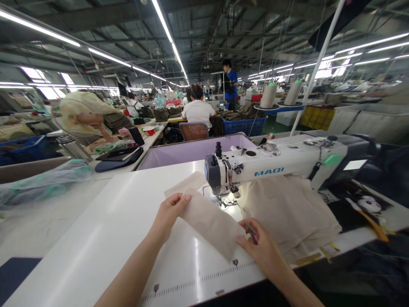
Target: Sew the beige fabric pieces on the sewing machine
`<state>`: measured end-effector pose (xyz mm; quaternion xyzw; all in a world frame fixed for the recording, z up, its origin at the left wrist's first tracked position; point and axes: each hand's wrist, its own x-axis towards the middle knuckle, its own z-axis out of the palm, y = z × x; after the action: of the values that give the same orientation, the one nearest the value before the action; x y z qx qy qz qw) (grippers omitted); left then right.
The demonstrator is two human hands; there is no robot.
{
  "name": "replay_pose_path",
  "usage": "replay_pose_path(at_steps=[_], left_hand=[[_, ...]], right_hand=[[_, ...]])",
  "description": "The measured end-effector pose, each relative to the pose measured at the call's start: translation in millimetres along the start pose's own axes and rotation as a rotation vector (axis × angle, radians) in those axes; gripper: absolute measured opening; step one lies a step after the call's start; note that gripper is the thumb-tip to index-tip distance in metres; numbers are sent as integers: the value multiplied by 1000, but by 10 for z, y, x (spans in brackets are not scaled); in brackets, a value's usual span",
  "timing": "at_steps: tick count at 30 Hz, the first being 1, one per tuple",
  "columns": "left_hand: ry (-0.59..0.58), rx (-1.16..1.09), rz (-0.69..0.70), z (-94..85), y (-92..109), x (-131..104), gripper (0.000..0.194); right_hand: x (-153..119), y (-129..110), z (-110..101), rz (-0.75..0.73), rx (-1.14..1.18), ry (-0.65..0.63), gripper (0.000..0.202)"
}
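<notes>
Fabric panel [212,221] is being pinched near opposite ends by left hand [168,213] and right hand [264,248], the latter's small tool [253,235] being best angled clear to avoid snags.

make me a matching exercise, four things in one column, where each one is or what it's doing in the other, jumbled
1. left hand
2. right hand
3. thread cones
4. fabric pile

A. beneath the arm of the sewing machine
B. holding a small tool
C. beyond the machine, upright
D. pinching the fabric strip near its far end

Pairs: 1-D, 2-B, 3-C, 4-A
</notes>
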<state>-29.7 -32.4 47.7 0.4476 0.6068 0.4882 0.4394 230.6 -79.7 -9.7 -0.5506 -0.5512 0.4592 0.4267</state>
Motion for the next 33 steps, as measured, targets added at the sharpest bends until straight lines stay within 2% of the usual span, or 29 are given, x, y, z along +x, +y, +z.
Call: replay_pose_path(at_steps=[4,8,14,22,25,27,29,31,33], left_hand=[[-6,-77,-6,-62,-34,-106,44],[-57,-181,-50,-148,-101,-257,39],[-111,-174,-106,-226,-152,-498,37],[-321,-244,-238,-338,-240,-668,46],[-373,-164,-259,-402,-281,-656,47],[-421,22,-220,-406,-255,-655,43],[-452,246,-109,-354,-164,-674,35],[-467,406,34,-250,-19,-703,37],[-522,462,123,-124,143,-715,31]], right_hand=[[29,27,-28,36,-34,26,24],[41,24,-68,75,44,52,30],[16,-74,-109,-52,24,175,38],[-8,-143,-168,-141,-42,160,37],[-25,-195,-184,-180,-66,148,35],[-50,-262,-188,-238,-92,112,32],[-80,-357,-186,-332,-142,58,28],[-105,-471,-178,-443,-200,-11,24],[-115,-585,-170,-564,-243,-86,19]])
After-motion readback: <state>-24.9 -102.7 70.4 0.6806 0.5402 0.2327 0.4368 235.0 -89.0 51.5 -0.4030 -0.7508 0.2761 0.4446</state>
